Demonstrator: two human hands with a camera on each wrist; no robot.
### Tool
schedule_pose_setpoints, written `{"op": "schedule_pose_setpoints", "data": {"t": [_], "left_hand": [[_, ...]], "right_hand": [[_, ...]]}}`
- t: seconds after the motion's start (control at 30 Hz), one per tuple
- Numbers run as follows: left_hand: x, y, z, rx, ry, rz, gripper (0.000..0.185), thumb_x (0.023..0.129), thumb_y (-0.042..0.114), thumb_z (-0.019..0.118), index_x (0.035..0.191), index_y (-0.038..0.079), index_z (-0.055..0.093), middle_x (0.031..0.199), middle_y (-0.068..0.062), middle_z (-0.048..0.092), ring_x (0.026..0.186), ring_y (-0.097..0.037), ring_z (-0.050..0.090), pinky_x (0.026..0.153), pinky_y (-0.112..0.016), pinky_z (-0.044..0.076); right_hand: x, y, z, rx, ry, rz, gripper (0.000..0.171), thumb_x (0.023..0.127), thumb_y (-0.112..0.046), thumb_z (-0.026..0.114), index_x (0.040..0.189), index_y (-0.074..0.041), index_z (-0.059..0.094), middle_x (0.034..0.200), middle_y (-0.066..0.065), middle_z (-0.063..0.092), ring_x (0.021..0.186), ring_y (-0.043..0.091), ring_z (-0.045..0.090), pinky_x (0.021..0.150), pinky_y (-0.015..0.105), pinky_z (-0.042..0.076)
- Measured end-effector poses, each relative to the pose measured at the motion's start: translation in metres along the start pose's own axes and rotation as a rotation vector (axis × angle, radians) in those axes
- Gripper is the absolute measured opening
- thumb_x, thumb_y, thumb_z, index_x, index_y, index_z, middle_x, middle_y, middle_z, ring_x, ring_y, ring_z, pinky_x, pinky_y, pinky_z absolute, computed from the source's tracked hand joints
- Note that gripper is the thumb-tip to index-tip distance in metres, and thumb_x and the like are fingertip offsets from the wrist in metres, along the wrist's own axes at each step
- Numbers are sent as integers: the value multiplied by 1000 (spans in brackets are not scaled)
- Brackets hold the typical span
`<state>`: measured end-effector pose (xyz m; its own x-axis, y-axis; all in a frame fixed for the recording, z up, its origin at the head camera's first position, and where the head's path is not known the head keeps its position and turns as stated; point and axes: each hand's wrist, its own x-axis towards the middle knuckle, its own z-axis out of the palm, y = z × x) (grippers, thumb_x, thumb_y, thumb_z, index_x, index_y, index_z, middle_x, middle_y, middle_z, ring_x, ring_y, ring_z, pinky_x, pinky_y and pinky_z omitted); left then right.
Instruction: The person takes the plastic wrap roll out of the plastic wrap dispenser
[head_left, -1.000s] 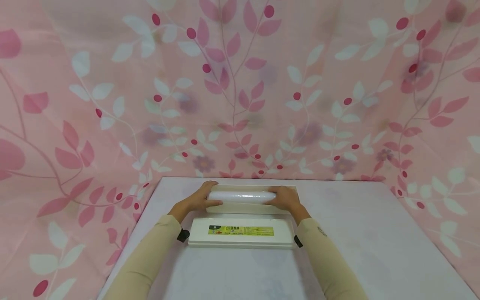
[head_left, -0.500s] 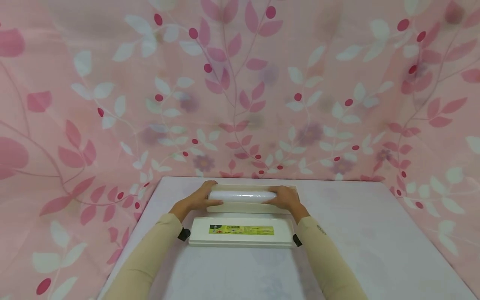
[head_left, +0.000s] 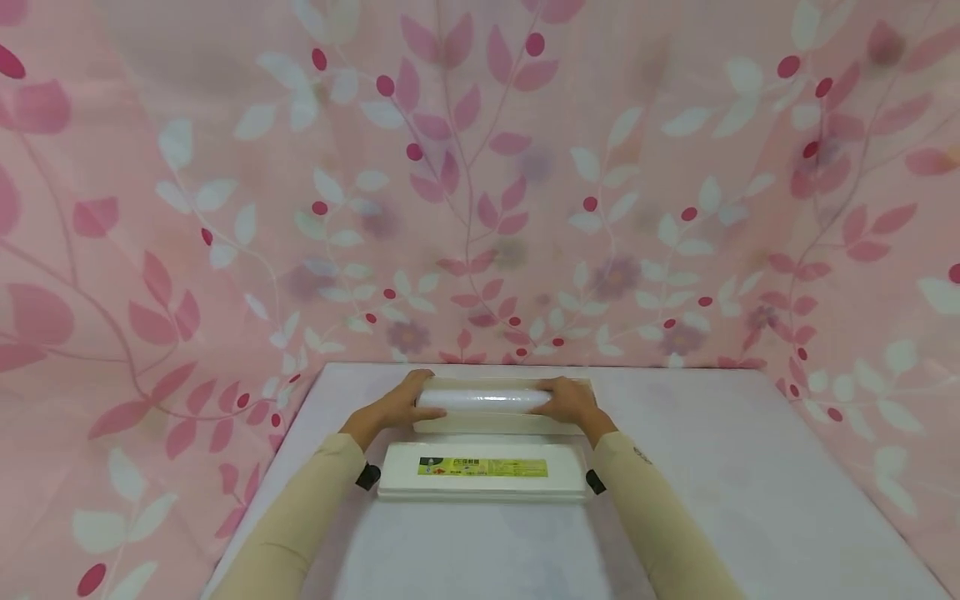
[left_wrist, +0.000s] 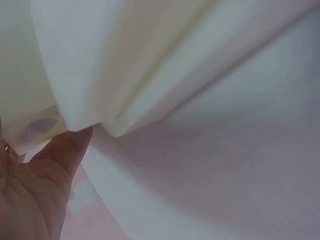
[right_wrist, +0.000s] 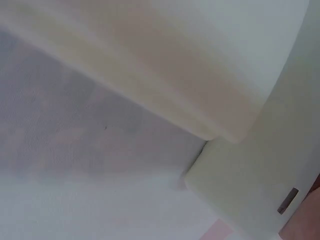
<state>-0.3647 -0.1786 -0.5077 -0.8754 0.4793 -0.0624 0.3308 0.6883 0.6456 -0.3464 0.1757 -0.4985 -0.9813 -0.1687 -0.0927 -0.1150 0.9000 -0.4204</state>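
- Nearest in the head view: two cream sleeves (head_left: pixel 300 517) come in from the bottom edge, one on each side, with a dark strap end at each wrist.
- Table (head_left: pixel 750 500), pale lilac-white cloth top, carries everything. Bare cloth to the right and near side.
- Between the forearms lies a flat white lid (head_left: pixel 482 472), long side across the view, with a yellow-green label (head_left: pixel 482 467) on top. It lies flat on the table, just nearer than the tray.
- Just beyond the lid: a cream tray (head_left: pixel 498 426), long and shallow, parallel to the lid. Its near wall shows; the far rim is mostly hidden by the roll and hands.
- Roll of clear film (head_left: pixel 483 399), white and glossy, lies lengthwise over the tray, held at both ends. Whether it touches the tray floor cannot be told.
- Left hand (head_left: pixel 393 406): fingers curl over the roll's left end, thumb on the near side. A grip, not a flat rest.
- Right hand (head_left: pixel 570 403): fingers wrapped over the roll's right end, likewise gripping; the hand covers that end of the roll.
- Left wrist view: very close, blurred. A thumb (left_wrist: pixel 67 150) tip meets a cream plastic corner (left_wrist: pixel 112 127); pale cloth fills the rest.
- Right wrist view: equally close. Cream plastic edges (right_wrist: pixel 220 127) over lilac cloth; a sliver of hand at the lower right corner.
- Farthest: pink curtain (head_left: pixel 480 167) with leaf and berry print, hung behind and along both sides of the table.
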Motion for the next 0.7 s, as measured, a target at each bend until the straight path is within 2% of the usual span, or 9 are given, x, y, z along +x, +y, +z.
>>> {"op": "schedule_pose_setpoints", "data": {"t": [0.2,0.4,0.6,0.7], "left_hand": [[-1,0,0,-7,3,-18,93,85,49,74,152,8,24,152,-14,31,122,-28,45,110,-52,39],[1,1,-2,-18,-1,-8,90,86,48,74,150,9,26,150,-14,33,119,-28,46,108,-51,41],[-2,-2,-3,-41,13,-29,90,85,45,76,151,9,27,152,-14,32,120,-29,46,107,-52,41],[-1,-2,-1,-48,9,-37,91,84,47,76,152,11,27,151,-12,32,118,-28,47,106,-50,42]], "right_hand": [[2,-1,1,10,5,3,65,78,-49,80,133,-19,64,121,3,69,104,24,59,97,49,48],[2,1,1,0,21,4,64,78,-49,80,133,-20,64,117,3,70,99,23,59,95,49,49],[2,-2,1,-9,28,-24,65,78,-52,79,133,-21,64,120,3,70,103,23,59,97,50,47],[-1,-3,0,-7,32,-9,66,77,-51,80,133,-20,64,120,4,70,102,24,59,97,51,48]]}}
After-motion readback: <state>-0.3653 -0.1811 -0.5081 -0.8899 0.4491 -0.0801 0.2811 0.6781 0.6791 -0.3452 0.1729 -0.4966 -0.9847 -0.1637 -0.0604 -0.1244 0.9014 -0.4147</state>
